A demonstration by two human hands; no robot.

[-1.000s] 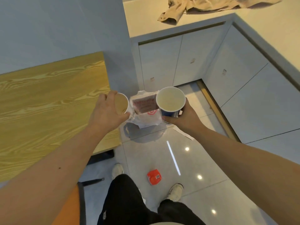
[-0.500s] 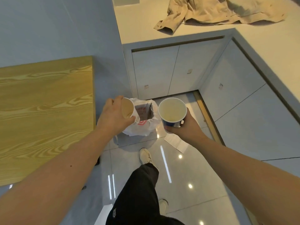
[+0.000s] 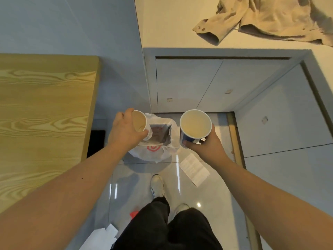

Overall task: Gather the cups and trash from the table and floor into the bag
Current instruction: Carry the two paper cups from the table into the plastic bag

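Observation:
A white plastic bag (image 3: 155, 150) with a red logo stands open on the grey floor below my hands. My left hand (image 3: 124, 132) grips a small paper cup (image 3: 139, 121), tilted toward the bag's left rim. My right hand (image 3: 207, 147) holds a larger blue-and-white paper cup (image 3: 195, 124) upright, just right of the bag. A white receipt (image 3: 194, 168) lies on the floor by the bag. A red scrap (image 3: 133, 214) and white paper (image 3: 102, 237) lie on the floor near my legs.
A wooden table (image 3: 45, 123) is on the left. White cabinets (image 3: 207, 83) form a corner behind the bag, with a beige garment (image 3: 270, 17) on the counter. My feet (image 3: 158, 184) stand just behind the bag.
I have stepped closer, so the bag now lies right under both cups. The counter and table have shifted in view, and more paper shows near my legs.

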